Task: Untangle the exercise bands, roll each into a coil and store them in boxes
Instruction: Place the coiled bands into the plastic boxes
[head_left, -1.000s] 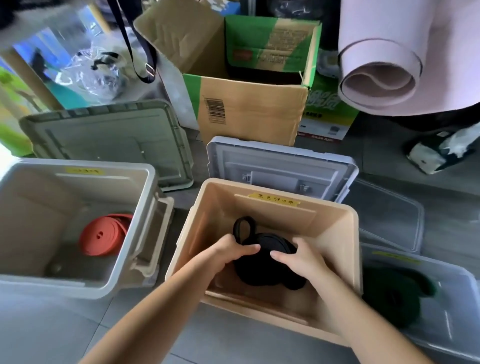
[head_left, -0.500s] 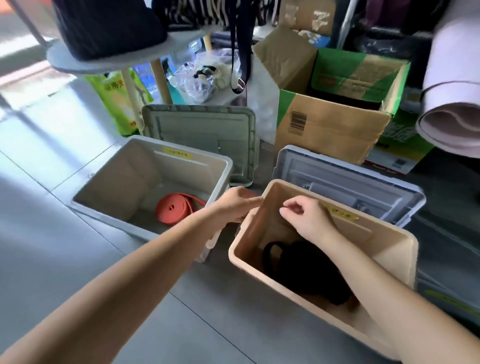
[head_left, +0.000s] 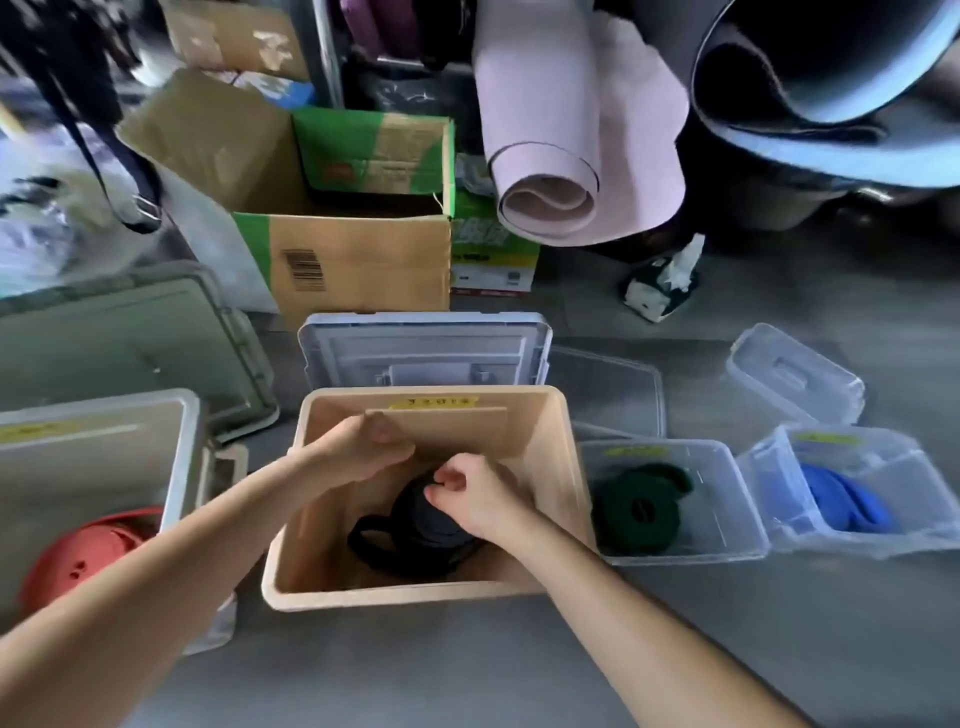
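A coiled black band (head_left: 415, 535) with a loose loop at its left lies in the beige box (head_left: 395, 595) in the middle. My right hand (head_left: 467, 499) is inside the box, its curled fingers pinching the top edge of the black band. My left hand (head_left: 353, 452) hovers over the box's back left part with loosely bent fingers and holds nothing. A red coil (head_left: 88, 551) lies in the grey box (head_left: 182, 467) at the left. A green coil (head_left: 639, 512) and a blue band (head_left: 841, 504) lie in two clear boxes at the right.
Lids lie on the floor behind the boxes: a grey-green lid (head_left: 130, 338), a grey lid (head_left: 426, 348) and a clear lid (head_left: 608, 384). An open cardboard box (head_left: 358, 260), a rolled pink mat (head_left: 561, 156) and a tissue pack (head_left: 662, 280) stand farther back.
Half a second ago both hands were raised above the beige box's rim. Now they are low again, the right one back on the black band. The view has swung to the right.
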